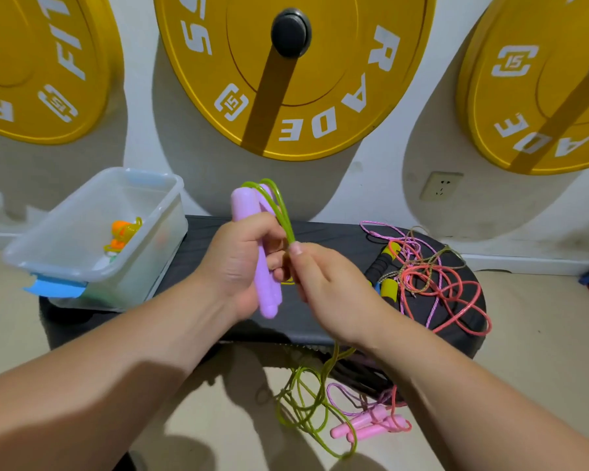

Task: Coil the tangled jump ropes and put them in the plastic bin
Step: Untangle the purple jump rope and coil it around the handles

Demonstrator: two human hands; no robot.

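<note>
Handles (pixel 244 205) of lilac plastic are clenched in the left grip (pixel 238 266), with green rope (pixel 274 202) loops gathered above them; the strand is pinched by the right grip (pixel 330 287). Its slack is trailed to the floor (pixel 218 402) against a pink-handled rope (pixel 364 426), which could be snagged and dragged up. Loops could spring loose if the pinch is eased. The plastic bin (pixel 65 226) is set on the desk (pixel 320 232), left.

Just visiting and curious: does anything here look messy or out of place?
Yes. The green rope trails to the floor in loose loops, and red and pink ropes lie tangled on the black platform.
</note>
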